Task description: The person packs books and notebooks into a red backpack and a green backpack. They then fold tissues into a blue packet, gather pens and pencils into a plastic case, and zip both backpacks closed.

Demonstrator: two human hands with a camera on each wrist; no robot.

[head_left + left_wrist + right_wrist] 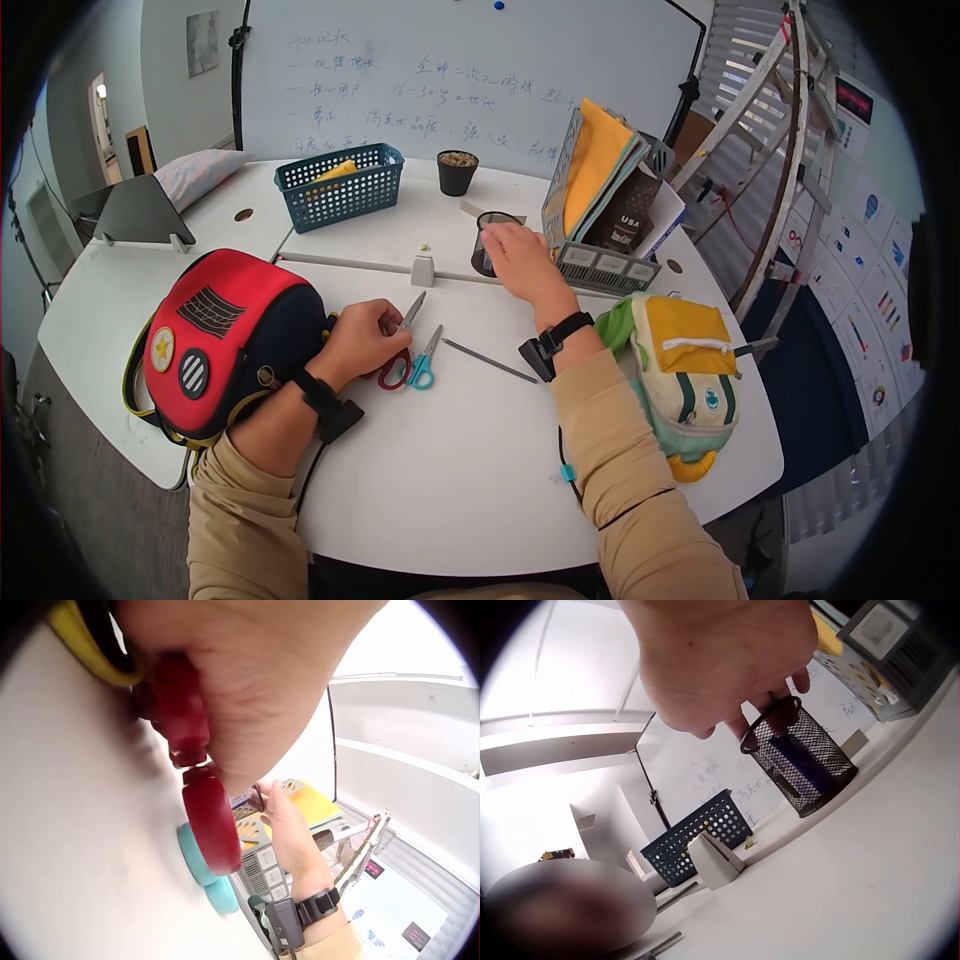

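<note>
My left hand (362,338) is curled at a pair of red-handled scissors (214,825), gripping them close over the table, blades pointing away from me. Beside them lie teal-handled scissors (423,370) and a grey pencil-like stick (490,360). My right hand (522,262) reaches forward over a black mesh pen cup (810,761), which stands on the table. In the right wrist view its fingers extend over the cup's rim, with some fingertips hidden behind or inside it. Something dark blue (804,766) shows through the mesh.
A red and navy backpack (215,340) stands at left, a cream, yellow and green bag (690,375) at right. Behind are a teal basket (340,195), a pot of pebbles (457,178) and a grey file holder (605,270) with folders. A small grey block (423,270) sits mid-table.
</note>
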